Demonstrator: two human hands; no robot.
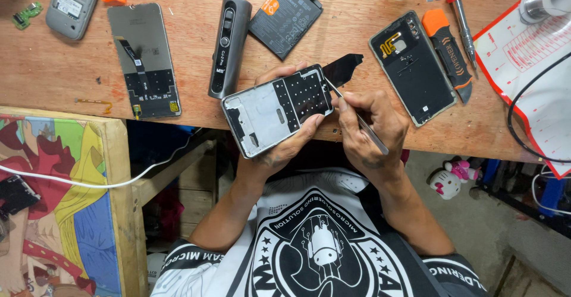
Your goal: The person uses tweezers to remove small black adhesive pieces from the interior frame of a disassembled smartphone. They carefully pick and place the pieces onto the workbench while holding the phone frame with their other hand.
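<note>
The phone frame is cradled from beneath by the left hand, fingers curled round its edges, long axis slanting up-right. The tweezers, pinched in the right hand, meet its right end, above the tabletop edge.

Black-and-white short-sleeved shirt, round emblem on chest, seemingly tattooed hands.

bright, even light from above; soft shadows under the hands, mild glare on the phone frame, slight wide-angle bending near the edges.
</note>
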